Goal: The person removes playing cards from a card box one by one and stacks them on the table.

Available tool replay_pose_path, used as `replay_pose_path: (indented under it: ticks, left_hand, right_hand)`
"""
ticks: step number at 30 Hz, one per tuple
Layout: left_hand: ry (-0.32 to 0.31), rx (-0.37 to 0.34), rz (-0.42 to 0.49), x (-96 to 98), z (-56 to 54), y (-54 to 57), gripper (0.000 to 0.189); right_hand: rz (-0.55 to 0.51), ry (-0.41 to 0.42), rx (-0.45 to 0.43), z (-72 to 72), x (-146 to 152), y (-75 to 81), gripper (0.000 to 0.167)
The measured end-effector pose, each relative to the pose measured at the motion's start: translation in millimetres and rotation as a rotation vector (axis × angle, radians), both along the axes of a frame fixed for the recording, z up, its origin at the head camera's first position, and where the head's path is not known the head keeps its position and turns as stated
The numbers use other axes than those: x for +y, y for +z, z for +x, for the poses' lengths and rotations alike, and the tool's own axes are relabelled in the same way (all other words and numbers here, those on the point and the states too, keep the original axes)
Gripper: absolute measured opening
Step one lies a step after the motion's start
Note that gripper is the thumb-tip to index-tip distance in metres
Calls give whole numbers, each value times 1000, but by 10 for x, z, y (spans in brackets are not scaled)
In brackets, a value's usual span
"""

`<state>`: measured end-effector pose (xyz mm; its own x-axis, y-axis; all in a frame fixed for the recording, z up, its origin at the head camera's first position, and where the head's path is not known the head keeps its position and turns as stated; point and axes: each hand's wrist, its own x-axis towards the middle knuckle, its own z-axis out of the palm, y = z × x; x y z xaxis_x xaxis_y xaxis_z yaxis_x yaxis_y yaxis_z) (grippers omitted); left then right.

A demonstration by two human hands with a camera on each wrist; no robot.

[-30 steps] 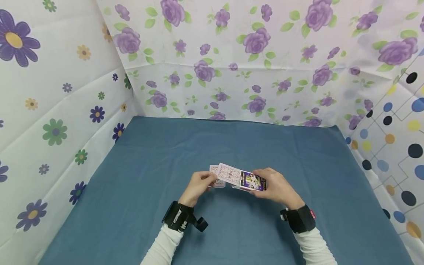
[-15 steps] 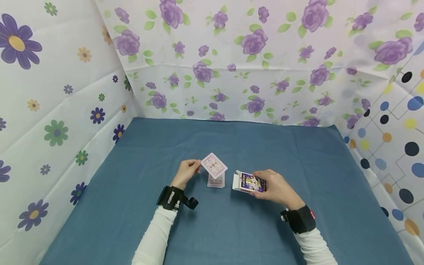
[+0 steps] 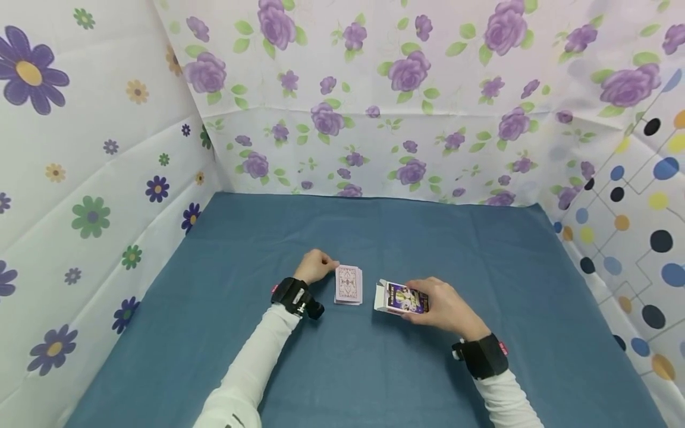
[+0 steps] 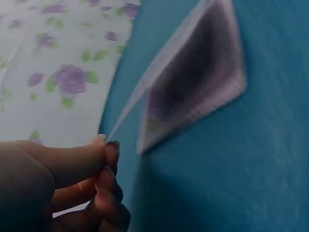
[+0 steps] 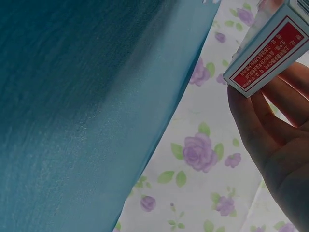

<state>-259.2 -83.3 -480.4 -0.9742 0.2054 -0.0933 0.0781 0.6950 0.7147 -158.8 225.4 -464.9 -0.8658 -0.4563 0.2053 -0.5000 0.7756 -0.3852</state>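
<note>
My left hand [image 3: 316,266] is at the upper left corner of a small stack of playing cards [image 3: 348,285], which shows a pink-patterned back. In the left wrist view its thumb and forefinger pinch a thin playing card [image 4: 159,65], seen almost edge-on and tilted. Blurred pink-edged cards [image 4: 227,87] show just beyond it. On the right, my right hand [image 3: 443,303] grips a purple and yellow card box [image 3: 404,298] by its far end. The box's white flap [image 3: 380,295] stands open toward the stack. A red printed panel [image 5: 270,53] marks the box's narrow side in the right wrist view.
A blue cloth [image 3: 342,368] covers the table. Behind it hangs a curtain with purple roses [image 3: 326,119]. A daisy-patterned sheet [image 3: 107,261] borders the left, a dotted sheet [image 3: 642,196] the right.
The left hand drew cards away from the box, swung them left, then moved them over the stack, where they now line up with it. The right hand and box stayed nearly still.
</note>
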Motion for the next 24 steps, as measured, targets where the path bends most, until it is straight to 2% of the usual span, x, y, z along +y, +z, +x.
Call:
replay_pose_path:
  ticks: [4, 7, 9, 12, 18, 21, 24]
  left_hand:
    - [50, 19, -65, 68, -21, -43, 28]
    - [57, 15, -88, 99, -50, -51, 18]
    - [41, 11, -94, 107, -87, -49, 18]
    - [-16, -10, -91, 97, -152, -35, 25]
    - [-151, -147, -71, 41, -255, 25, 27]
    - [-170, -191, -86, 32, -276, 56, 25]
    - [-151, -197, -125, 51, -291, 63, 25]
  right_hand:
    - [6, -2, -5, 3, 5, -14, 57]
    - [12, -8, -2, 0, 19, -20, 57]
    - [14, -8, 4, -3, 27, -17, 57]
    - [10, -7, 5, -7, 32, -15, 57]
    - [12, -7, -12, -9, 38, -15, 56]
    - [16, -10, -27, 1, 46, -23, 57]
    - [12, -14, -35, 9, 56, -34, 57]
